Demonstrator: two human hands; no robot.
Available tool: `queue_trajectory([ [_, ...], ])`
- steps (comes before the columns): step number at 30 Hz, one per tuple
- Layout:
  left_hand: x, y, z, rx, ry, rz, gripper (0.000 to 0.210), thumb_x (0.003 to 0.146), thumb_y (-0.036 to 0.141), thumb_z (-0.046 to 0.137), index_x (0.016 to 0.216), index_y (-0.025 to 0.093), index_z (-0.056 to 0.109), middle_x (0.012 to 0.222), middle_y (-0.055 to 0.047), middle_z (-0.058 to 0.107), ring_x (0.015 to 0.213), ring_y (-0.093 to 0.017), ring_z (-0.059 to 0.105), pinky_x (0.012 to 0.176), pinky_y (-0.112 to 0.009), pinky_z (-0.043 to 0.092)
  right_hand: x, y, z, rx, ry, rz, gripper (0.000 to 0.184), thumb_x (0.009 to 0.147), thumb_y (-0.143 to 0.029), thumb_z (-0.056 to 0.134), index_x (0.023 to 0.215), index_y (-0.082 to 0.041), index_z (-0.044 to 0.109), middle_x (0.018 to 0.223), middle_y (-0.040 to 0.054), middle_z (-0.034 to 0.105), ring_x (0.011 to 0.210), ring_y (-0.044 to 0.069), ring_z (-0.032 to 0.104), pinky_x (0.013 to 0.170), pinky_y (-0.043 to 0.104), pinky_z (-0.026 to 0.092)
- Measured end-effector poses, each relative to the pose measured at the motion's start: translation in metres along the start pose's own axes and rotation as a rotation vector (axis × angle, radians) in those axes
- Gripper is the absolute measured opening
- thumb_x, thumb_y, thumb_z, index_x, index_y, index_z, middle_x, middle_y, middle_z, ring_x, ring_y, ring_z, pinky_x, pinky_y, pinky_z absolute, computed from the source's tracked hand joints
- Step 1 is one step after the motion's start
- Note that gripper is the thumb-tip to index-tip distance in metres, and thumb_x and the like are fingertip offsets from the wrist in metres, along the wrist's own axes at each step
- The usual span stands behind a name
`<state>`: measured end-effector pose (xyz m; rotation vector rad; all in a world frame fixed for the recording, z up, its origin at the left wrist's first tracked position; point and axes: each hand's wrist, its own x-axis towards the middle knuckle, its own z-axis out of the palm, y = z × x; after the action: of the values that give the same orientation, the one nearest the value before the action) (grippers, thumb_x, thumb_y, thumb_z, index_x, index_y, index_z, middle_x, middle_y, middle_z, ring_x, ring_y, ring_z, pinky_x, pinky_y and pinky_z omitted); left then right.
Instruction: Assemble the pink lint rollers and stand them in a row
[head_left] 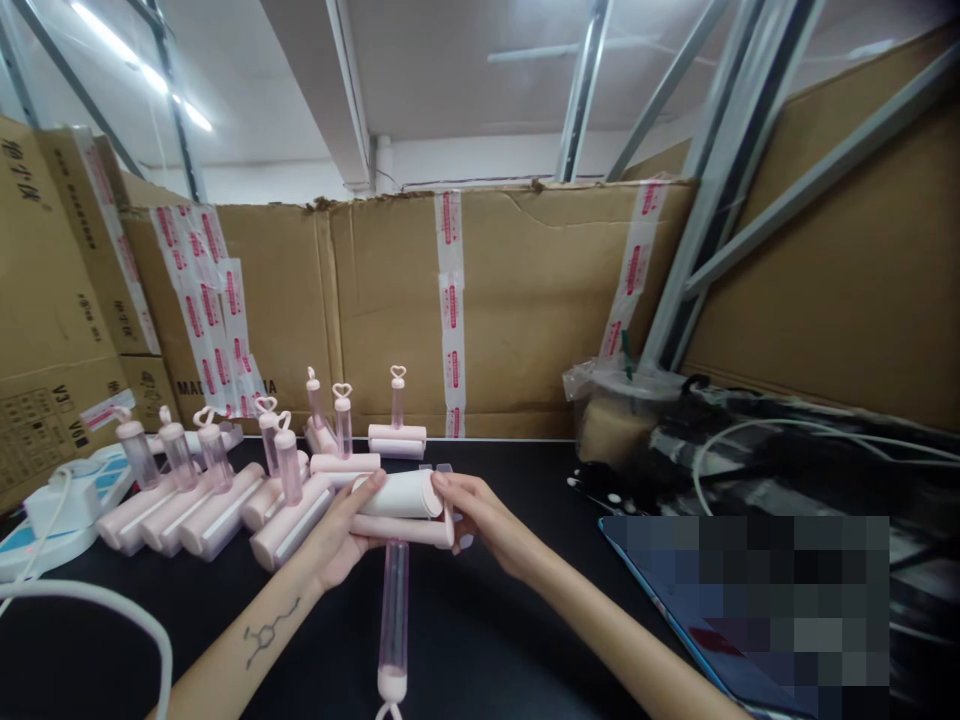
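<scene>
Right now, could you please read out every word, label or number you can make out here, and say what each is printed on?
"V3" on the left carton.
"MAD" and a final "A", the rest covered by tape, on the back carton.
Large characters on the upper left carton: unreadable.
Red print on the tape strips: too small to read.

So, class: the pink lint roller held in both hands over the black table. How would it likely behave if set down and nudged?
The lint roller looks like hollow plastic, so probably light. Its white roll is cylindrical, so it may roll, though the long clear handle would likely check that. Stood on end like the finished rollers, it seems apt to tip.
</scene>
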<state>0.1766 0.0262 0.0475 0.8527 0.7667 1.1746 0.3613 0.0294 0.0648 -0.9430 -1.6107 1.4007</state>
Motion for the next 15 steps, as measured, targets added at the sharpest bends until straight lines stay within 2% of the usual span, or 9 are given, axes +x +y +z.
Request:
queue_trajectory([
  [3,0.001,0.001,-0.001,-0.011,-0.051,-0.05,0.029,0.07,0.032,0.069,0.091,0.016,0.057,0.078,-0.004,0.066,0.072,-0.02,0.065,0.06,-0.028,0.052,-0.001,0.003,0.004,0.045,0.004,-0.035,0.045,0.072,-0.058,0.057,0.06,-0.015,0.049,0.049,-0.0059,0.039,0.041,0.004,0.032,0.037,0.017,0.022],
  [6,0.002,0.003,-0.004,-0.056,-0.068,-0.137,0.028,0.068,0.028,0.07,0.089,0.018,0.055,0.077,-0.003,0.065,0.068,-0.018,0.064,0.058,-0.028,0.051,-0.001,0.003,0.003,0.077,-0.055,-0.009,0.048,0.072,-0.057,0.059,0.054,-0.015,0.043,0.047,-0.0073,0.032,0.041,0.004,0.021,0.039,0.02,0.011],
  [10,0.005,0.005,-0.008,-0.089,-0.087,-0.203,0.026,0.066,0.023,0.071,0.085,0.018,0.053,0.075,-0.001,0.063,0.066,-0.017,0.064,0.061,-0.028,0.05,-0.002,-0.002,0.002,0.092,-0.105,0.009,0.049,0.069,-0.056,0.062,0.052,-0.016,0.039,0.045,-0.0083,0.028,0.041,0.003,0.016,0.041,0.022,0.007],
  [15,0.006,0.004,-0.011,-0.09,-0.073,-0.239,0.024,0.066,0.022,0.07,0.082,0.019,0.053,0.073,0.0,0.062,0.065,-0.017,0.063,0.061,-0.029,0.05,-0.002,-0.005,0.007,0.074,-0.093,-0.019,0.049,0.068,-0.056,0.061,0.051,-0.017,0.039,0.044,-0.0081,0.029,0.04,0.004,0.016,0.041,0.023,0.007],
])
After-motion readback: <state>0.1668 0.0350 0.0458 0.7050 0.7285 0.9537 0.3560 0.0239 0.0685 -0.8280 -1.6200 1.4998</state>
